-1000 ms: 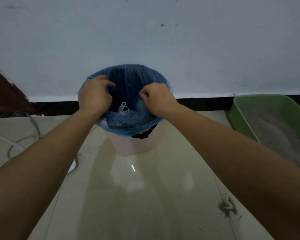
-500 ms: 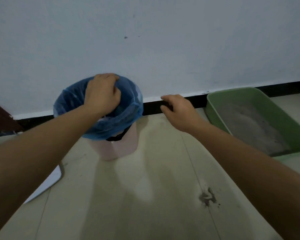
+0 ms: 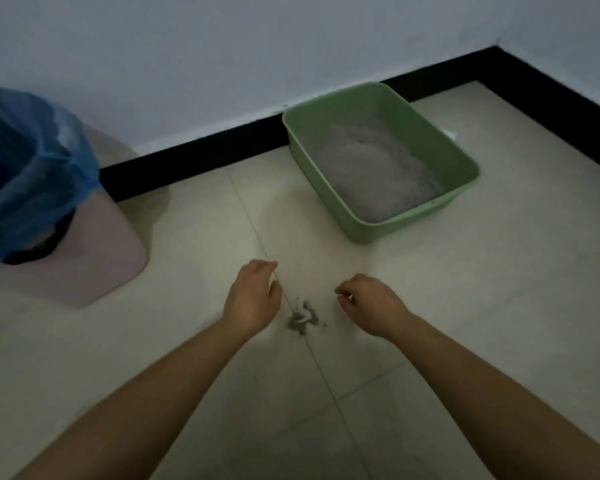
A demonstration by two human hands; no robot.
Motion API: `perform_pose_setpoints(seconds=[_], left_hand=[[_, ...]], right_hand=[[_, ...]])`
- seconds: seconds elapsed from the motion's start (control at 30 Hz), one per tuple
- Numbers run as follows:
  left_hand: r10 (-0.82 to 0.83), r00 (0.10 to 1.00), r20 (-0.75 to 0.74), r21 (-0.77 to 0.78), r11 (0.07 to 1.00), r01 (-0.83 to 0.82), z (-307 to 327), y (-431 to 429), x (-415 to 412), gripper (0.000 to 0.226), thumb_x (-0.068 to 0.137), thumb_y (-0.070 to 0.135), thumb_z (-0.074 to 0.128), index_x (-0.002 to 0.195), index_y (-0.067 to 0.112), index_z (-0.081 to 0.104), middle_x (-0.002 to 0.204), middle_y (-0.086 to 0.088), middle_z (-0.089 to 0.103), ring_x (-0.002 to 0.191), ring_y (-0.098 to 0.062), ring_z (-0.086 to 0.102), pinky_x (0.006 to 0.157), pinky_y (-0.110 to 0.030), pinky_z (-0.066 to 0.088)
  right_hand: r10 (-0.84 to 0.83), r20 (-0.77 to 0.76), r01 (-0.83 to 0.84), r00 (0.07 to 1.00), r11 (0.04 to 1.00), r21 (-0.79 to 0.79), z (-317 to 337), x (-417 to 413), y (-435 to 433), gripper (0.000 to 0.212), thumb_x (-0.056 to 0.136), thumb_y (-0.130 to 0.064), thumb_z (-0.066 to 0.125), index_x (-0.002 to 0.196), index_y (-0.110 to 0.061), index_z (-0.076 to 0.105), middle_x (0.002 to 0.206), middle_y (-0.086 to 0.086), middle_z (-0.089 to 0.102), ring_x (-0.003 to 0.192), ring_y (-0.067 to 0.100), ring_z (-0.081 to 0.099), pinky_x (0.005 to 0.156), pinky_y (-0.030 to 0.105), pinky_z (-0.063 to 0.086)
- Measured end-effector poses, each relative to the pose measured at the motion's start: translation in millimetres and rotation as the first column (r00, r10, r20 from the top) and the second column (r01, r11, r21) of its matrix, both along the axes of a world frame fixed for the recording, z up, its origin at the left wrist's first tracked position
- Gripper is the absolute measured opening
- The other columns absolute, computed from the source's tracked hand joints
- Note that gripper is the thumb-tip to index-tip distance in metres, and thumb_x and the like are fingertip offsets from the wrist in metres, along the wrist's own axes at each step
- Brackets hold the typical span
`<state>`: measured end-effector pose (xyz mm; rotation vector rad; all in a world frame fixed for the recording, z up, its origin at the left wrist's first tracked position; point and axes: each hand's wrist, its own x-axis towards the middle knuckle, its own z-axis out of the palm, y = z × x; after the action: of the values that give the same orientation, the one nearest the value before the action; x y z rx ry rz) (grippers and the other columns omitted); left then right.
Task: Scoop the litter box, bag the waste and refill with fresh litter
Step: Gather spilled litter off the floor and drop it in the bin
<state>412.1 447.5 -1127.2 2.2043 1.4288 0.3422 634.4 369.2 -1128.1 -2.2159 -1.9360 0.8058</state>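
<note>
A green litter box holding grey litter sits on the tiled floor by the wall, at the upper right. At the far left stands a pink bin lined with a blue plastic bag. A small patch of spilled grey litter lies on the floor between my hands. My left hand hovers just left of the spill with fingers loosely curled and nothing in it. Just right of the spill, my right hand is also loosely curled and holds nothing.
A black skirting board runs along the white wall and turns a corner at the upper right. A small white object peeks out behind the litter box.
Both hands have left the bin's blue bag and come down over the floor beside the spilled litter. My view has swung right, so the bin now sits at the far left.
</note>
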Motion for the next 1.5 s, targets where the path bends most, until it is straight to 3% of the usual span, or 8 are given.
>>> perform_pose_setpoints(seconds=[0.1, 0.23, 0.43, 0.73, 0.93, 1.1, 1.4, 1.5], left_hand=[[0.021, 1.000, 0.002, -0.168, 0.986, -0.021, -33.0, -34.6, -7.3, 0.048, 0.092, 0.025, 0.062, 0.136, 0.006, 0.054, 0.112, -0.007, 0.052, 0.094, -0.021, 0.057, 0.093, -0.031, 0.048], [-0.071, 0.997, -0.010, -0.195, 0.978, 0.068, -48.3, -47.7, -6.3, 0.062, 0.084, 0.040, 0.072, 0.135, 0.009, 0.055, 0.101, 0.001, 0.044, 0.089, -0.013, 0.048, 0.085, -0.020, 0.040], [-0.078, 0.991, 0.108, -0.005, 0.997, 0.079, -60.4, -58.4, 8.1, 0.018, 0.085, 0.021, 0.069, 0.096, 0.009, 0.077, 0.081, -0.005, 0.058, 0.071, -0.023, 0.060, 0.069, -0.023, 0.045], [0.179, 0.964, 0.199, 0.053, 0.980, -0.193, -59.8, -51.8, -19.7, 0.011, 0.088, 0.006, 0.067, 0.095, 0.008, 0.075, 0.095, -0.005, 0.071, 0.088, -0.017, 0.065, 0.084, -0.011, 0.040], [0.351, 0.911, 0.214, 0.002, 0.933, -0.360, -61.5, -47.3, -25.6, 0.012, 0.088, 0.009, 0.067, 0.096, 0.011, 0.075, 0.096, -0.005, 0.071, 0.085, -0.019, 0.065, 0.080, -0.015, 0.040], [0.496, 0.840, 0.220, -0.108, 0.868, -0.484, -57.2, -44.6, -21.8, 0.015, 0.090, 0.015, 0.065, 0.101, 0.014, 0.076, 0.093, -0.005, 0.072, 0.081, -0.015, 0.061, 0.077, -0.020, 0.040], [0.438, 0.882, 0.177, -0.140, 0.898, -0.418, -52.7, -41.2, -27.8, 0.018, 0.091, 0.015, 0.063, 0.104, 0.013, 0.075, 0.099, -0.005, 0.072, 0.086, -0.018, 0.064, 0.081, -0.019, 0.042], [0.250, 0.956, 0.153, -0.081, 0.967, -0.240, -51.7, -42.5, -22.8, 0.020, 0.090, 0.014, 0.066, 0.108, 0.009, 0.073, 0.105, -0.006, 0.068, 0.089, -0.015, 0.062, 0.084, -0.008, 0.035]], right_hand=[[-0.013, -0.064, 0.015, 0.998, 1.000, 0.025, -19.2, -2.9, -18.7, 0.031, 0.101, -0.026, 0.049, 0.124, -0.016, 0.067, 0.114, 0.008, 0.060, 0.102, 0.026, 0.061, 0.092, 0.032, 0.046], [-0.035, -0.130, 0.040, 0.991, 0.998, 0.041, -36.9, -13.3, -30.6, 0.029, 0.101, -0.023, 0.050, 0.121, -0.013, 0.068, 0.108, 0.011, 0.061, 0.099, 0.029, 0.061, 0.089, 0.034, 0.048], [-0.031, -0.146, 0.038, 0.989, 0.998, 0.045, -34.3, -8.8, -23.4, 0.033, 0.101, -0.028, 0.051, 0.129, -0.017, 0.064, 0.115, 0.007, 0.058, 0.105, 0.025, 0.060, 0.093, 0.032, 0.046], [0.015, -0.169, 0.011, 0.985, 0.988, 0.151, -52.4, -43.6, -8.0, 0.026, 0.098, -0.016, 0.054, 0.118, -0.007, 0.069, 0.105, 0.014, 0.058, 0.089, 0.034, 0.062, 0.082, 0.037, 0.053], [-0.028, -0.174, 0.061, 0.984, 0.981, 0.185, -56.8, -80.5, -25.2, 0.051, 0.089, -0.043, 0.067, 0.124, -0.006, 0.066, 0.107, 0.012, 0.059, 0.095, 0.029, 0.059, 0.088, 0.034, 0.053], [-0.080, -0.198, 0.123, 0.977, 0.969, 0.216, -61.1, -96.8, -15.9, 0.024, 0.095, -0.024, 0.061, 0.102, -0.004, 0.073, 0.099, 0.015, 0.062, 0.088, 0.036, 0.062, 0.078, 0.037, 0.052], [0.067, -0.147, -0.052, 0.987, 0.993, 0.104, -51.0, -87.7, -0.6, 0.022, 0.095, -0.006, 0.056, 0.112, -0.007, 0.070, 0.112, 0.016, 0.063, 0.104, 0.032, 0.060, 0.086, 0.031, 0.046], [-0.158, -0.284, 0.197, 0.946, 0.974, 0.115, -43.0, -61.2, -7.3, 0.017, 0.096, -0.017, 0.059, 0.098, -0.010, 0.074, 0.100, 0.008, 0.070, 0.092, 0.024, 0.064, 0.081, 0.026, 0.045]])
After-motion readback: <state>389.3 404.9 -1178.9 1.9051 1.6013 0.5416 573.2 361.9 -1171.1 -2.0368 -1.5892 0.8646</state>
